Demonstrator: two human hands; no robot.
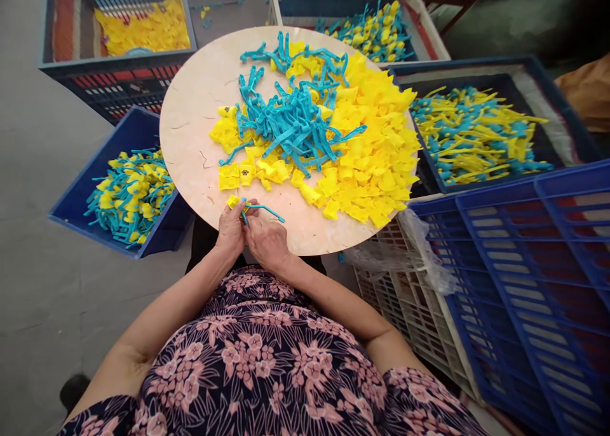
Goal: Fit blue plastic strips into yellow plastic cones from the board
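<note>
My left hand [231,229] and my right hand [267,242] meet at the near edge of a round pale board [190,124]. Together they pinch a small yellow plastic tag [233,201] joined to a thin turquoise plastic strip [264,210], whose end sticks out to the right. Their fingers partly hide the join. A heap of loose yellow tags [366,163] covers the board's right half, and a tangle of turquoise strips [290,121] lies on top of it.
Crates of yellow-and-turquoise pieces surround the board: a blue crate [61,213] at left, a dark blue one [429,74] at right, and others behind. Stacked blue crates [524,283] and a white crate with plastic sheeting stand to my right. The floor is grey concrete.
</note>
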